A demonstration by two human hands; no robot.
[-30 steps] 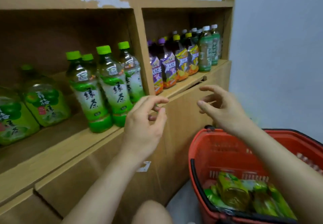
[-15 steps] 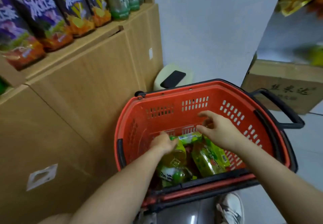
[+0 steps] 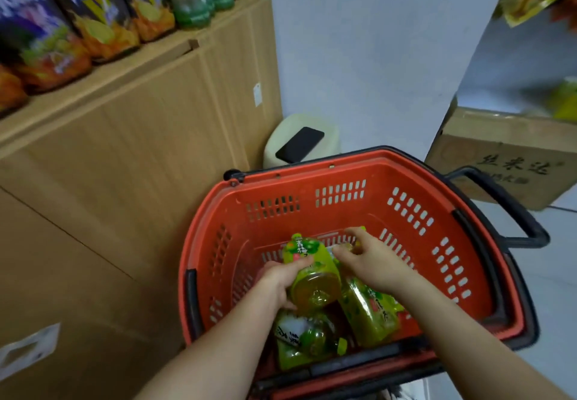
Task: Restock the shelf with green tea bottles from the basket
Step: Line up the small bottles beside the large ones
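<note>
Both hands reach into the red basket [image 3: 415, 212] on the floor beside the wooden shelf [image 3: 131, 93]. The left hand [image 3: 276, 281] has its grip closed around a green tea bottle [image 3: 312, 271], tilted base-up above other bottles [image 3: 368, 312] lying in the basket. The right hand [image 3: 373, 259] hovers just beside it, fingers spread and holding nothing. Shelved drinks [image 3: 93, 15] stand above; a cardboard box [image 3: 505, 162] sits behind the basket handle [image 3: 512, 212].

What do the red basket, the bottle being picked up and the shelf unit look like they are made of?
Red basket: moulded plastic, slightly glossy, going by its slotted walls and black handle.
Bottle in the left hand: clear plastic, probably; amber drink shows through beneath a shiny green printed wrap.
Shelf unit: wood-look board with a matt, faintly grained face; likely laminate, though solid wood cannot be excluded.
</note>
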